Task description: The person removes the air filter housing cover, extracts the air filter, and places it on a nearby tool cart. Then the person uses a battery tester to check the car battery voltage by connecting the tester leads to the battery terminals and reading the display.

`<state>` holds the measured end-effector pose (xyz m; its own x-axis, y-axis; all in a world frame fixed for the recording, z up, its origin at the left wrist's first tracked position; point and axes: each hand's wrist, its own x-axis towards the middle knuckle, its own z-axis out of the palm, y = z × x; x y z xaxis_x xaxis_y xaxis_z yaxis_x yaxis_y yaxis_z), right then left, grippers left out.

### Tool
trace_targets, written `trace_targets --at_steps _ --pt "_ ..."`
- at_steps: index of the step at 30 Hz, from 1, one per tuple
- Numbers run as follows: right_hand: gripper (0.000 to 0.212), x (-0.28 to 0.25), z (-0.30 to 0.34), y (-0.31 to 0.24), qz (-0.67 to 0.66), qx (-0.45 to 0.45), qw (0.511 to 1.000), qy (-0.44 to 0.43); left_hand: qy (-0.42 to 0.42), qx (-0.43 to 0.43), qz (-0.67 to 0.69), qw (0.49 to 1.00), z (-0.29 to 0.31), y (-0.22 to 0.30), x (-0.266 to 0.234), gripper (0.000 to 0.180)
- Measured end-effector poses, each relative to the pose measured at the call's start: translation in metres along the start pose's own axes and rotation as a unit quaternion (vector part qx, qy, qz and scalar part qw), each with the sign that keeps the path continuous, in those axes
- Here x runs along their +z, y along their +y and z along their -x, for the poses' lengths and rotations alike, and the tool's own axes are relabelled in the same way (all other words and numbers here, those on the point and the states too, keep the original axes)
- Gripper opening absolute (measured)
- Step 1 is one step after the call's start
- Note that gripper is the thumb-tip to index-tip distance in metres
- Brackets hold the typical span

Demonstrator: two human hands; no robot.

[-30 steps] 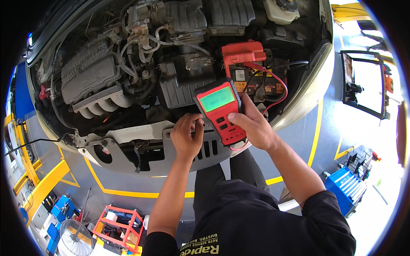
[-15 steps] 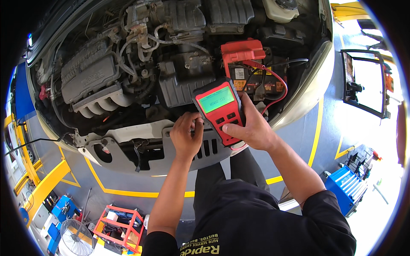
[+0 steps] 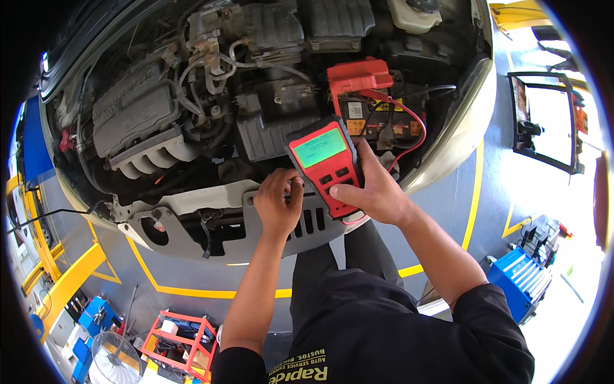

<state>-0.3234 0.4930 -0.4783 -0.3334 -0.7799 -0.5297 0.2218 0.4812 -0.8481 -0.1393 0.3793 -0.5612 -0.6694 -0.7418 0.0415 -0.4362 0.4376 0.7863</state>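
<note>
While my right hand [image 3: 377, 192] wraps the lower half of the red handheld battery tester with the green lit screen [image 3: 326, 163], fingers closed firmly round its body and thumb lying on the dark buttons below the display, I'm reading rather than pressing. My left hand [image 3: 278, 205] sits just beside the tester's left edge, fingers curled loosely and resting near the grey slotted front panel of the car [image 3: 300, 224]; whether it actually pinches the tester's side or only steadies against it, I cannot tell. Above my grip, a thin red lead [image 3: 409, 121] loops from the tester up to the black car battery with yellow and orange labels [image 3: 380, 118], and the red plastic terminal cover [image 3: 358, 75] stands flipped up just beyond it. Further left of my hands lies the grey engine with its ribbed intake manifold [image 3: 144, 137].

By my judgement this is the reading step: leads on, screen lit, unit tilted toward my face. A next move would call for holding the tester steady, keeping the lead slack so it doesn't tug the clamp, and working the buttons with the thumb alone while the left hand braces the edge.
</note>
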Motion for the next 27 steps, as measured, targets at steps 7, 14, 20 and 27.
trace_targets --at_steps 7,14,20,27 --pt "0.08 -0.005 0.003 0.0 0.004 -0.01 1.0 -0.008 -0.054 -0.067 0.063 0.994 -0.006 0.008 -0.009 0.005" --pt "0.073 -0.008 0.003 -0.001 -0.02 -0.023 0.999 -0.018 -0.128 -0.214 0.475 0.844 0.022 0.056 -0.022 0.076" --pt "0.066 -0.012 0.013 -0.008 0.114 -0.044 0.992 -0.028 -0.141 -0.307 0.625 0.704 0.014 0.06 -0.014 0.054" --pt "0.042 -0.096 0.079 -0.026 0.332 -0.043 0.927 -0.17 -0.122 -0.298 0.632 0.705 0.016 0.059 -0.016 0.047"
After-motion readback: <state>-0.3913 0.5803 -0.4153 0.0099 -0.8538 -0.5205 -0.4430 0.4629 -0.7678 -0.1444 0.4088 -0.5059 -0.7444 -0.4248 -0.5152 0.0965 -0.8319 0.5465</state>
